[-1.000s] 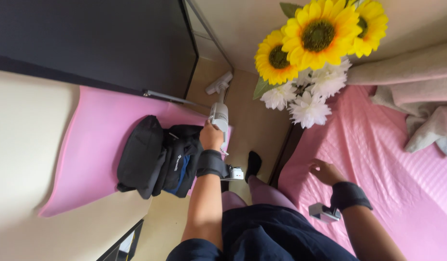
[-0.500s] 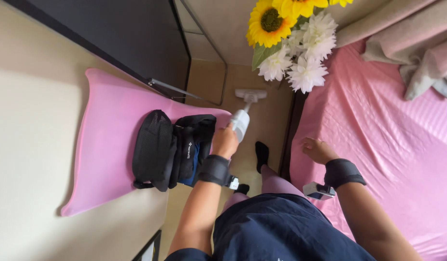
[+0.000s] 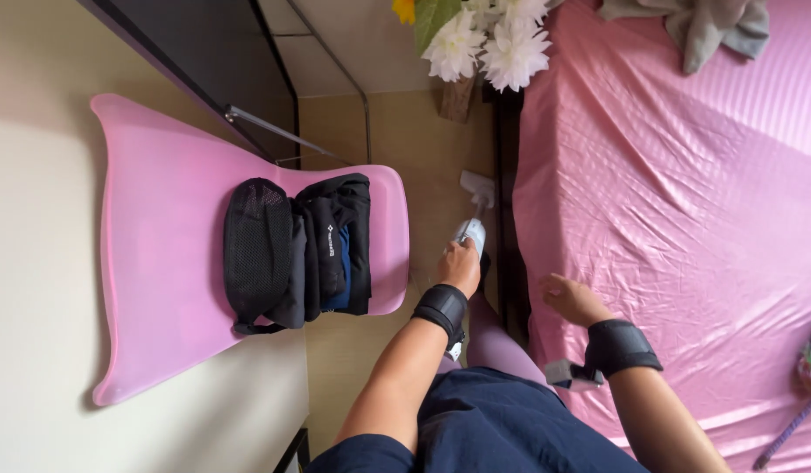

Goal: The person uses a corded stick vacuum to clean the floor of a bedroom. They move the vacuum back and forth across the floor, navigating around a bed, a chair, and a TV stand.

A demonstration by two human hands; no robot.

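Note:
My left hand [image 3: 460, 266] grips the handle of a white handheld vacuum cleaner [image 3: 472, 219]. Its nozzle points at the tan floor in the narrow gap between a pink chair [image 3: 151, 263] and the bed. A black band wraps my left wrist. My right hand [image 3: 573, 300] hovers at the edge of the pink bed sheet [image 3: 677, 219] with fingers loosely curled and nothing in it. It wears a black wrist strap with a small grey device.
Folded black bags and clothes [image 3: 300, 254] lie on the pink chair. A dark desk with a metal frame [image 3: 212, 61] stands behind it. White artificial flowers [image 3: 488, 44] stand at the bed's corner. Grey fabric [image 3: 712, 26] lies on the bed.
The view has shifted down and the flowers slid to the top edge. My left hand has pushed the vacuum forward along the floor beside the bed. My right hand stays by the sheet edge.

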